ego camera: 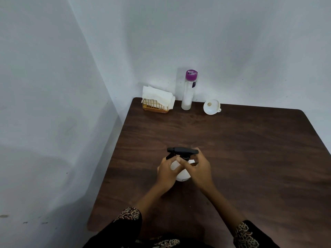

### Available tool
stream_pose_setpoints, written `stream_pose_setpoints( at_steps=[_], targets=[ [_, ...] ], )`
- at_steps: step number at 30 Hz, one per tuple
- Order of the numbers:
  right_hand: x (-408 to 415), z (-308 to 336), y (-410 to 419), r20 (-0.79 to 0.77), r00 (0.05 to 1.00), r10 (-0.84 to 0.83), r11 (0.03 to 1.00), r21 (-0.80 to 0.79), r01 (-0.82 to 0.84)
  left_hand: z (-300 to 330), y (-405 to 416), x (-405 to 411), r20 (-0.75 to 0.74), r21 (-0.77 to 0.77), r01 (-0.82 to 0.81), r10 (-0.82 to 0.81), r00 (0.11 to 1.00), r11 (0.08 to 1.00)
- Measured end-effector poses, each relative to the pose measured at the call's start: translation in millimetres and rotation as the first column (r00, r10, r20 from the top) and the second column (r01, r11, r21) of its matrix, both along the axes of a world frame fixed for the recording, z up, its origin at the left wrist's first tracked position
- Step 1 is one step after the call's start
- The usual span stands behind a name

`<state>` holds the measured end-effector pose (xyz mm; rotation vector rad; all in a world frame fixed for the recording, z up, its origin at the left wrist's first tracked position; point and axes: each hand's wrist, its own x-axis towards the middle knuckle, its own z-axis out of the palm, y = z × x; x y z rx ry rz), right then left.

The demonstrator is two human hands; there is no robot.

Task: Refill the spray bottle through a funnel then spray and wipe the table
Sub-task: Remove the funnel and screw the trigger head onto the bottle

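standing upright, spray bottle point(181, 169), nozzle pointing left, both hands gripping

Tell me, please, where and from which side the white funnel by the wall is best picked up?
Pinch the funnel by its wide rim, from above on the near side. It seems to lie mouth up and tilted, so the rim is exposed, and the wall is close behind.

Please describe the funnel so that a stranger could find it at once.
Look at the far edge of the brown table, along the wall. Three things stand there: a napkin holder, a tall bottle with a purple cap, then the funnel rightmost. It alone is low, white and round.
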<state>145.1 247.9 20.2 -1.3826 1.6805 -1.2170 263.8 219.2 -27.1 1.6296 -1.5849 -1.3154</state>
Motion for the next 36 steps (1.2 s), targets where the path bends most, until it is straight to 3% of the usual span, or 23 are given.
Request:
stream_pose_setpoints(
  at_steps=[4, 9, 13, 17, 20, 25, 27, 32, 36],
  targets=[
    [5, 1, -5, -0.043, 0.998, -0.051, 0.998, 0.029, 0.053, -7, -2, 0, 0.013, 0.001, -0.001, 0.001, 1.0, 1.0],
    [-3, -1, -1, 0.005, 0.997, 0.073, 0.997, 0.035, -0.073, -7, 0, 1, -0.097, 0.1, -0.1, 0.11, 0.989, 0.99],
    [-9, -1, 0, 0.01, 0.991, 0.133, 0.989, 0.06, -0.134, -3, 1, 1, -0.13, 0.078, -0.095, 0.105, 0.986, 0.992],
    [-3, 3, -4, 0.002, 0.999, 0.032, 0.998, 0.061, -0.032, -10, -1, 0, -0.013, 0.006, -0.015, 0.015, 1.0, 1.0],
    [2, 1, -5, -0.007, 1.0, -0.023, 0.997, 0.075, 0.024, -10, -3, 0, -0.053, 0.038, -0.041, 0.043, 0.998, 0.998],
    [-11, -1, 2, 0.091, 0.985, 0.145, 0.986, 0.075, -0.152, -5, 1, 2, -0.14, 0.113, -0.087, 0.103, 0.985, 0.99],
    [-15, -2, 4, 0.102, 0.98, 0.171, 0.98, 0.09, -0.18, -9, 0, 2, -0.117, 0.094, -0.096, 0.107, 0.987, 0.991],
    [-3, 3, 2, 0.025, 1.0, 0.01, 0.994, 0.112, -0.013, -12, -2, 1, 0.022, -0.027, 0.033, -0.033, 0.999, 0.999],
    [-6, 3, 5, 0.044, 0.996, 0.075, 0.993, 0.088, -0.079, -15, -1, 4, -0.113, 0.083, -0.079, 0.088, 0.99, 0.993]
  ],
)
